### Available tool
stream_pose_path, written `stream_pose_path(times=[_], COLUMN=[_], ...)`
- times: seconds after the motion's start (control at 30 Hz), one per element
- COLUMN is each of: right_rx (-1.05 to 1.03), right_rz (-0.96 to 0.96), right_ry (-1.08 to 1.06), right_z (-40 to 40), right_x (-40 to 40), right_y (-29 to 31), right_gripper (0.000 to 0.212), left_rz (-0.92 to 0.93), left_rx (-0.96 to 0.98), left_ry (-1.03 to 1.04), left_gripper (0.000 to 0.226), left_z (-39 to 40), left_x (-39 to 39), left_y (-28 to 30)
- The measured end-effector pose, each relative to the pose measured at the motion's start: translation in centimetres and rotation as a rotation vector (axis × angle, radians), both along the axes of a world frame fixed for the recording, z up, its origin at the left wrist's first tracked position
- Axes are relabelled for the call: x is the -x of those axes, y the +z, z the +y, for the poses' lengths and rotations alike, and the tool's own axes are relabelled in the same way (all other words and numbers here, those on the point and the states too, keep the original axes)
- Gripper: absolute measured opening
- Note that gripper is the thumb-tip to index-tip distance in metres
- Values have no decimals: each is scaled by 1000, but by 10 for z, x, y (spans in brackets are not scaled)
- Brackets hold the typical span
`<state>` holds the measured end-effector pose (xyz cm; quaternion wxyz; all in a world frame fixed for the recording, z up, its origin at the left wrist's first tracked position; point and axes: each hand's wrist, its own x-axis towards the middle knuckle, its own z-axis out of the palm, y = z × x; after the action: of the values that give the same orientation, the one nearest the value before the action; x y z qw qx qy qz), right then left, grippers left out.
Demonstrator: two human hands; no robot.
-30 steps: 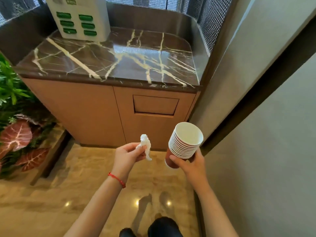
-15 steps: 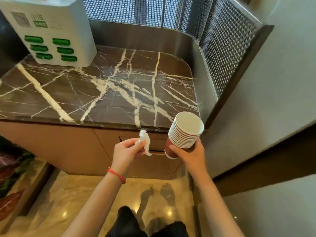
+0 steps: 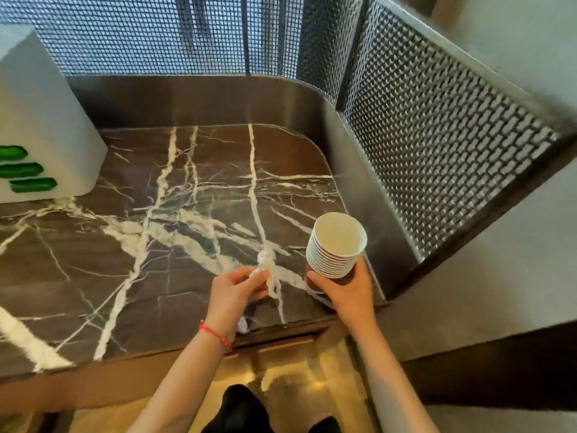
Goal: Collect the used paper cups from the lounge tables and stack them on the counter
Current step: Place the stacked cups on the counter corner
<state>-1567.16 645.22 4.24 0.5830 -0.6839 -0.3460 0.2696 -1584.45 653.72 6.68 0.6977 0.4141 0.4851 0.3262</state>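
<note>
Head view: right hand [image 3: 345, 290] grips a nested stack of paper cups [image 3: 335, 246], red outside and white inside, tilted, held above the front right corner of the dark white-veined marble bench [image 3: 131, 245], base not visibly set down. Left hand [image 3: 232, 292], red string bracelet [image 3: 216, 334] on the wrist, pinches a crumpled white tissue [image 3: 268, 273] just left of the stack, over the bench. White box with green slots [image 3: 34, 145] stands at bench's back left; metal mesh screen [image 3: 437, 145] walls the back and right.
</note>
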Motion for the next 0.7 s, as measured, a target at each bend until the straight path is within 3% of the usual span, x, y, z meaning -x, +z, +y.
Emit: stream_pose_path(times=[0.23, 0.47, 0.7], right_rx=[25, 53, 33], right_rz=[35, 47, 22], right_ry=[-158, -247, -252], right_z=[30, 48, 83], right_x=[2, -7, -31], right_y=[-13, -18, -19], right_gripper=[67, 77, 73], left_rz=[47, 74, 63], left_rx=[18, 37, 36], left_ry=[-127, -118, -93], left_gripper=[10, 8, 8], left_z=[49, 68, 81], left_x=[-15, -27, -39], left_y=[-8, -13, -12])
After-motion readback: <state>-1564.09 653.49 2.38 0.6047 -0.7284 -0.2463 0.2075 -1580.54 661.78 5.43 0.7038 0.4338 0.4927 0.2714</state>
